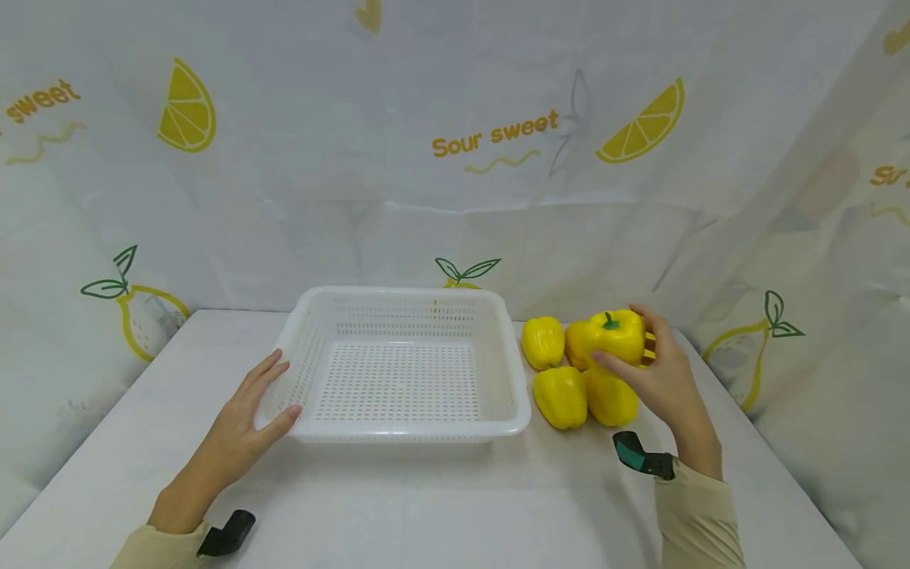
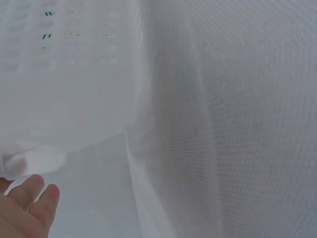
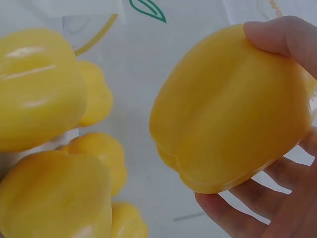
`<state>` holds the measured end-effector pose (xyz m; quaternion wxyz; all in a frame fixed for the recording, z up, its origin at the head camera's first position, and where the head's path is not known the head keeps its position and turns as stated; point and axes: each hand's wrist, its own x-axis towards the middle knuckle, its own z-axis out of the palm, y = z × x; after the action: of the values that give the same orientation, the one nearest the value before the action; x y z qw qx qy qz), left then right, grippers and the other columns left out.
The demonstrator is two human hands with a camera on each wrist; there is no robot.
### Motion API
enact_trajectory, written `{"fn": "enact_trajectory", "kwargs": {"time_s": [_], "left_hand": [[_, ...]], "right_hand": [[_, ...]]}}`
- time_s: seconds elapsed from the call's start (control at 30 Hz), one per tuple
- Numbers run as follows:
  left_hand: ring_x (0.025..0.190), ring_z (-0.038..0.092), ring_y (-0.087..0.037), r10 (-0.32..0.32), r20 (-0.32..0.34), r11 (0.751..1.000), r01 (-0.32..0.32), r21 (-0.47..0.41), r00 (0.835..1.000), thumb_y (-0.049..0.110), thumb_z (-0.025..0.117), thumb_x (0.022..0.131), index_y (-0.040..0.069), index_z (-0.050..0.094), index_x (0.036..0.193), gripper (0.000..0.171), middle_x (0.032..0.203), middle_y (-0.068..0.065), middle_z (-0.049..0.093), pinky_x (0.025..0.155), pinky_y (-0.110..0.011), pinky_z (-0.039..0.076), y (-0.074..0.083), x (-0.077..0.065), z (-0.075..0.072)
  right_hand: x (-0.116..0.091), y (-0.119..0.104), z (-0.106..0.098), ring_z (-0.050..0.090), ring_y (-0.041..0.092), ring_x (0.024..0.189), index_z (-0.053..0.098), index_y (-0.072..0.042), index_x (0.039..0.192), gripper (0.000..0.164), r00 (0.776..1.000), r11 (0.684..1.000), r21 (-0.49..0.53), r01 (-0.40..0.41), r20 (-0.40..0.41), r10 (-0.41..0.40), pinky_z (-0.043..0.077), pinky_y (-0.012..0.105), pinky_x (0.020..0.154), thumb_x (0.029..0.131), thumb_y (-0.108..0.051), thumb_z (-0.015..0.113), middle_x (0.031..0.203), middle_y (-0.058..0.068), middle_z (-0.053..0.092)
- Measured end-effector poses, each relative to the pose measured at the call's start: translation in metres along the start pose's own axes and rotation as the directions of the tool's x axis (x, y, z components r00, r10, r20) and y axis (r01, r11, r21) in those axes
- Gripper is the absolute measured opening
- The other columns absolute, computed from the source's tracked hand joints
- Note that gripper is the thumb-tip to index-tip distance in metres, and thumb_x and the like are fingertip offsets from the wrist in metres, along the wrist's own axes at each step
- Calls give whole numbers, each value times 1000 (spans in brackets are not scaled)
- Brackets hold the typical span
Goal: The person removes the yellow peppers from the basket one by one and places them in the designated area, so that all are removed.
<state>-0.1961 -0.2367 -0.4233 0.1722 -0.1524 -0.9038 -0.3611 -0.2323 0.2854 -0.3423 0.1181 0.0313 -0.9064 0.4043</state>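
Note:
My right hand [image 1: 664, 371] grips a yellow bell pepper [image 1: 617, 336] with a green stem, thumb on one side and fingers round the other. In the right wrist view this pepper [image 3: 228, 109] hangs apart from other yellow bell peppers [image 3: 42, 191]. On the table, several more yellow bell peppers [image 1: 560, 397] lie clustered below and left of that hand. My left hand [image 1: 238, 431] rests at the left rim of a white perforated plastic basket [image 1: 405, 431], fingers fairly straight and thumb near the front corner. The basket's visible inside holds nothing.
A white table [image 1: 426, 506] bears the basket and peppers. Behind it hangs a white cloth [image 1: 320, 229] printed with lemons and lettering. Black wrist-worn devices [image 1: 227, 533] sit on both forearms. The peppers lie close beside the basket's right wall.

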Motion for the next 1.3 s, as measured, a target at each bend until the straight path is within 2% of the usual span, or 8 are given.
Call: {"fn": "enact_trajectory", "kwargs": {"time_s": [0.17,0.27,0.37,0.47,0.6,0.67,0.97,1.3], "left_hand": [[142,32,-51,-2,1,1000,2,-4,1000,22,68,91,4,42,147,65,161,-15,29,103,-74,31,0,0,0],[142,31,-51,-7,4,1000,8,-5,1000,23,68,91,5,41,147,65,161,-15,29,102,-74,32,1,0,-1],[142,32,-51,-9,2,1000,9,3,1000,23,68,91,5,41,147,65,161,-14,29,102,-74,32,1,0,0],[142,32,-50,-4,-3,1000,4,11,1000,22,68,91,5,42,147,65,161,-14,30,103,-73,32,0,0,0],[141,32,-50,-3,-3,1000,3,13,1000,22,68,91,5,42,147,65,161,-15,30,103,-74,32,0,0,0],[141,32,-51,-7,0,1000,7,10,1000,23,68,91,5,41,147,65,161,-15,29,102,-74,32,0,0,0],[141,32,-51,-7,3,1000,7,-2,1000,22,68,91,4,42,147,65,161,-15,29,102,-75,32,1,0,0],[141,33,-51,-2,-3,1000,2,9,1000,22,68,91,4,42,147,65,161,-15,30,102,-74,33,0,0,0]], "right_hand": [[1,8,-5,42,51,128,14,-15,159,91,999,1000,-9,-30,-41,29,49,60,95,92,-41,69,155,27,29],[1,13,-8,43,49,126,15,-14,159,91,997,999,-17,-49,-67,47,54,34,88,91,-41,70,156,27,29],[2,17,-9,45,48,124,17,-13,159,91,994,998,-14,-58,-93,56,45,11,75,90,-39,71,156,27,29],[2,20,-9,44,48,123,19,-11,158,90,990,997,-22,-76,-123,72,46,16,77,90,-38,71,157,27,27],[3,24,-9,40,48,126,19,-9,158,90,982,994,-27,-110,-156,104,50,55,92,90,-38,70,159,27,24],[3,26,-9,39,48,127,18,-8,158,90,980,993,-27,-119,-165,113,45,64,98,91,-38,70,159,28,24],[5,41,-8,37,49,129,18,-9,158,89,979,992,-41,-120,-171,112,43,65,100,91,-38,69,158,28,24],[7,53,-10,34,51,131,13,-5,158,90,968,977,-33,-209,-150,202,38,68,105,93,-36,67,159,31,20]]}}
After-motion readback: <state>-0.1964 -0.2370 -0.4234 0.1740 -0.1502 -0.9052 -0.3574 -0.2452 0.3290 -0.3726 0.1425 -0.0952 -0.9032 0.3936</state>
